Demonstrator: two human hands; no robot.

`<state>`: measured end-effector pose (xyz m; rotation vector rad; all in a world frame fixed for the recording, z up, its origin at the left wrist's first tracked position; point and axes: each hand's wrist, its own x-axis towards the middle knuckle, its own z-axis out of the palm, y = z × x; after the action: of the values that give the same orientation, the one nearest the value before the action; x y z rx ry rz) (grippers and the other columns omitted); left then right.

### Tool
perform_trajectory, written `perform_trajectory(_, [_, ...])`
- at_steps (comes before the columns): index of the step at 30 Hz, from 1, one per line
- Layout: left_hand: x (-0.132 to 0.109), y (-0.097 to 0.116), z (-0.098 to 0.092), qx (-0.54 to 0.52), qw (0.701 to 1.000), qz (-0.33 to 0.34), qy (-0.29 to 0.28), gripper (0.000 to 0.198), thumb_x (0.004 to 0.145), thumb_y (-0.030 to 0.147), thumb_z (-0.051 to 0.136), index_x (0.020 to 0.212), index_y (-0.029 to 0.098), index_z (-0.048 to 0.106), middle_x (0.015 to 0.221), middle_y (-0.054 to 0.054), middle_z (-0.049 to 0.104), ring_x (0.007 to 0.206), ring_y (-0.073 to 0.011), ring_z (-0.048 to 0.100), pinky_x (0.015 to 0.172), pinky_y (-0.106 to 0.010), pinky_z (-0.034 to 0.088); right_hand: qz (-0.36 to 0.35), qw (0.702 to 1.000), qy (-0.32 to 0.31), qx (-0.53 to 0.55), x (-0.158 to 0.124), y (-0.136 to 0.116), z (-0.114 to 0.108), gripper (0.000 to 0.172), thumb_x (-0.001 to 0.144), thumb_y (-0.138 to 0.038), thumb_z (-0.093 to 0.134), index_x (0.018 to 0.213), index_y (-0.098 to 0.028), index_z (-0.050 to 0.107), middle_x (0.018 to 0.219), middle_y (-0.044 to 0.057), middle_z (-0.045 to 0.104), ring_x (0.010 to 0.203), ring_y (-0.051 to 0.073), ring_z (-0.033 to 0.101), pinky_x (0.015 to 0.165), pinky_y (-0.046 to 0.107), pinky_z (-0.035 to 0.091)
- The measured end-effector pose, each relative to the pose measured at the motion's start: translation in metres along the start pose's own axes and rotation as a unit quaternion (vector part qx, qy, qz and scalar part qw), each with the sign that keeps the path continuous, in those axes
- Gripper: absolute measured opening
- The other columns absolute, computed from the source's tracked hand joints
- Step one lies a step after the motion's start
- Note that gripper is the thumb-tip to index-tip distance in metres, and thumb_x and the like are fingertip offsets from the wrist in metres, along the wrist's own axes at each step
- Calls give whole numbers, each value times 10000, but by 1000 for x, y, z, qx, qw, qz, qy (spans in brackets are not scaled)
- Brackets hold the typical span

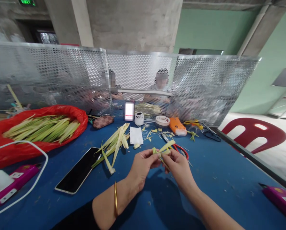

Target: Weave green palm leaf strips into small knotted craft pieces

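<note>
Both hands meet above the blue table (pixel 212 191), pinching a folded strip of pale green corn husk (pixel 166 146) between them. My left hand (pixel 144 164) grips its left end with thumb and fingers, a gold bangle on that wrist. On the other side, my right hand (pixel 177 164) is closed on the same strip, which fans up past the fingertips. Just behind the hands lie red-handled scissors (pixel 182 150), partly covered. A loose bunch of husk strips (pixel 116 140) rests to the left, overlapping the corner of a dark tablet (pixel 78 172).
At left a red plastic bag (pixel 68 110) is full of husks. A white cable (pixel 45 159) loops by a purple power strip (pixel 20 179). Along the back stand a tape roll (pixel 162 121), a thread spool (pixel 139 118) and an orange packet (pixel 177 126), before a perforated metal screen (pixel 138 73). Two people sit beyond.
</note>
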<state>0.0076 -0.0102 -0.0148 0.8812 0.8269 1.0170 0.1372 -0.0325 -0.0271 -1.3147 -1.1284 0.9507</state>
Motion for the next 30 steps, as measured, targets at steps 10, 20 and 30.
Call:
perform_trajectory(10, [7,3,-6,3,999,15,51,228,660,308,783,775,126,709,653,-31,674,607,-116,632,646,-229,507,-94,995,-39,17,-11,-14,0,207,884,-339,483,984,-193,591,831,43,695,620,164,609,631,296,494])
perform_trajectory(20, [10,1,-8,-7,996,32,82,238,619,316,793,720,126,691,616,-20,664,572,-113,606,637,-239,507,-134,990,-40,-32,-14,-4,6,554,915,-280,466,1449,-214,333,925,51,725,741,189,680,717,325,532])
perform_trajectory(30, [-1,10,-1,134,991,3,-4,120,653,243,715,703,135,707,574,-4,630,566,-119,594,608,-238,486,-427,831,22,-355,-3,-10,-16,278,884,-119,450,941,-238,695,1034,67,704,993,228,625,941,414,394])
